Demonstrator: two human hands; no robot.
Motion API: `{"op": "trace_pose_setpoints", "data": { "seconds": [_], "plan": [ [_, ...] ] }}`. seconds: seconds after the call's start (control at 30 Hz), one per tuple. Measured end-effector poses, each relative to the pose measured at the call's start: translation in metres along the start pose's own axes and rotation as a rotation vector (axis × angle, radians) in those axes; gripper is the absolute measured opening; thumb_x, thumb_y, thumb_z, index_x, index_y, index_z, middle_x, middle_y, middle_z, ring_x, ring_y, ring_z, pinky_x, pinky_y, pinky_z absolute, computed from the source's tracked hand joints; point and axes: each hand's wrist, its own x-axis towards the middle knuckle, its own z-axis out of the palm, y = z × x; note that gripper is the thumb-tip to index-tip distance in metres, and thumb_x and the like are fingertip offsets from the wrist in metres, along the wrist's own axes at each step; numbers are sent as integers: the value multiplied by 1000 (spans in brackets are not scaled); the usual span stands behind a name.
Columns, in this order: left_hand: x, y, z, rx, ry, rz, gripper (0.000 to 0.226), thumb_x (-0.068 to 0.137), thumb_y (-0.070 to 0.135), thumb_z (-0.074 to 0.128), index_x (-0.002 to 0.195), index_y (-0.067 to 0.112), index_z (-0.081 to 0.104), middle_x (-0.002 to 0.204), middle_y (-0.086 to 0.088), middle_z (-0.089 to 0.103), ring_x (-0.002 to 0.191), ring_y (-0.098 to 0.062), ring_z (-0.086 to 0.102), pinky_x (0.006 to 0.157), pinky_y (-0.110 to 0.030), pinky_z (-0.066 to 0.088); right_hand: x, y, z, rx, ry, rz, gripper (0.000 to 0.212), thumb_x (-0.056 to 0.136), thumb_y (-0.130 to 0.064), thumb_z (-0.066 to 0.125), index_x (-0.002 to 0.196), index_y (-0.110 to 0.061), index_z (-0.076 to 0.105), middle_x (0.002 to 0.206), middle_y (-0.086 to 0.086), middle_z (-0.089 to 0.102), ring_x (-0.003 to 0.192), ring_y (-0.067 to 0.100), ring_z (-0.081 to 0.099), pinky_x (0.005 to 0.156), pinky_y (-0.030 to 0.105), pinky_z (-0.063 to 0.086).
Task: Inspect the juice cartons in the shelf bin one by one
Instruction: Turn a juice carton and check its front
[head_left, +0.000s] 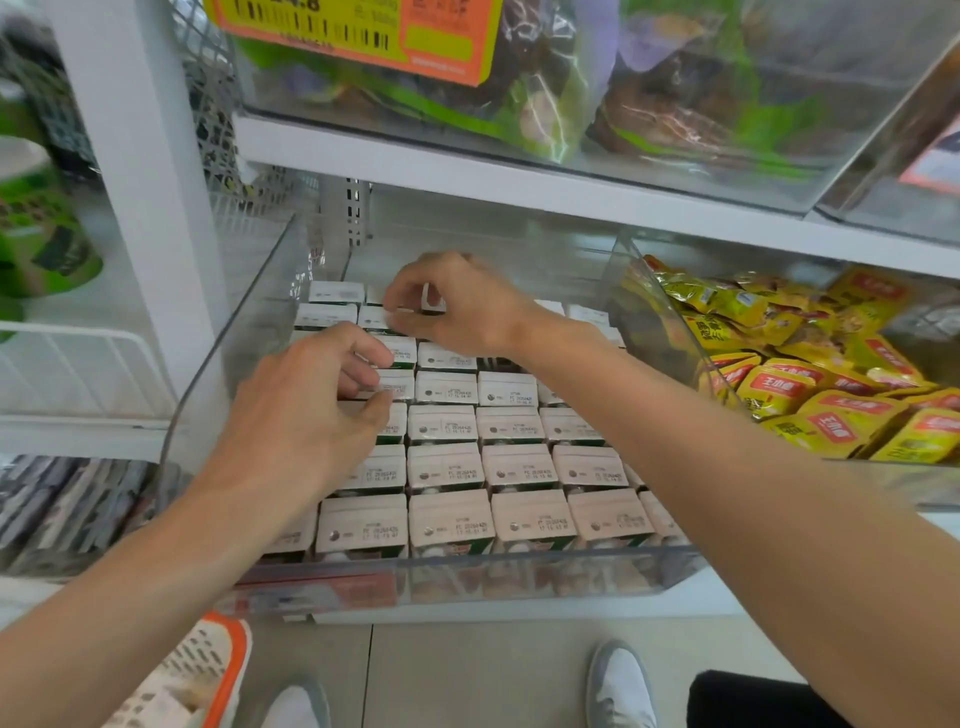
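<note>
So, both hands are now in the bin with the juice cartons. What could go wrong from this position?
1. The juice cartons stand tightly packed in the bin, so lifting the one that the right hand pinches in the back rows may drag or tip its neighbours.
2. The left hand grips one carton and hides other tops, so a carton could be skipped or checked twice.

Yellow snack packets (810, 395) filled a clear bin at the right. Green-printed bags (519, 104) lay on the shelf above, behind an orange-and-yellow price label (358, 31). On the floor (467, 675) stood a white, orange-rimmed basket (208, 670) near two grey shoes (618, 686).
</note>
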Motion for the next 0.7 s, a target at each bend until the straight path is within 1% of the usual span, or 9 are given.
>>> {"op": "trace_pose_setpoints", "data": {
  "seconds": [0.13, 0.27, 0.33, 0.4, 0.47, 0.57, 0.6, 0.63, 0.7],
  "plan": [
    [1, -1, 1, -8, 3, -10, 21, 92, 16, 76, 106, 30, 68, 92, 15, 66, 88, 6, 59, 86, -28, 46, 12, 0, -7, -146, -117, -18, 31, 98, -42, 73, 123, -23, 71, 106, -9, 65, 96, 11, 51, 84, 27, 41],
    [2, -2, 2, -12, 1, -14, 21, 93, 16, 76, 106, 30, 68, 92, 15, 66, 86, 7, 59, 77, -21, 43, 17, 0, -13, -162, -169, -26, 36, 95, -43, 76, 123, -22, 72, 105, -8, 67, 94, 11, 50, 80, 23, 37],
    [3, -3, 3, -12, 2, -13, 21, 93, 16, 76, 106, 30, 69, 92, 16, 66, 85, 7, 59, 76, -21, 43, 17, 0, -14, -147, -185, -33, 35, 96, -40, 77, 122, -18, 73, 104, -7, 66, 93, 11, 52, 80, 24, 40],
    [3, -3, 3, -8, 4, -13, 21, 93, 15, 75, 107, 30, 69, 92, 16, 66, 85, 7, 59, 73, -14, 42, 15, 1, -14, -110, -189, -53, 33, 98, -35, 75, 123, -13, 72, 108, -3, 64, 95, 13, 55, 85, 28, 48],
    [3, -4, 2, -8, 7, -13, 21, 93, 15, 75, 107, 29, 70, 92, 16, 66, 84, 8, 59, 72, -7, 37, 10, 2, -15, -51, -147, -76, 31, 99, -30, 74, 121, -9, 70, 113, 2, 62, 99, 17, 60, 91, 30, 52],
    [3, -4, 3, -10, 9, -14, 21, 93, 16, 75, 106, 31, 69, 92, 17, 66, 85, 9, 59, 71, -5, 36, -4, 1, -19, 129, 0, -95, 23, 100, -22, 73, 116, -7, 66, 112, 4, 66, 102, 17, 65, 81, 14, 50],
    [3, -4, 2, -17, 9, -17, 21, 93, 16, 75, 106, 32, 69, 92, 17, 67, 85, 8, 60, 71, -6, 36, -11, -1, -21, 200, 46, -86, 21, 101, -19, 71, 117, -6, 64, 110, 3, 68, 100, 15, 66, 79, 14, 50],
    [3, -4, 2, -26, 13, -18, 22, 92, 16, 76, 105, 32, 69, 92, 17, 67, 85, 7, 61, 71, -7, 38, -19, -3, -22, 263, 92, -71, 22, 102, -16, 70, 120, -5, 63, 111, 2, 70, 100, 15, 68, 80, 17, 53],
    [3, -4, 1, -49, 32, -18, 24, 92, 14, 75, 103, 34, 68, 91, 17, 68, 85, 4, 64, 76, -14, 45, -36, -5, -22, 366, 199, -32, 27, 103, -12, 67, 127, -1, 62, 118, 5, 70, 106, 19, 70, 90, 30, 58]
  ]
}}
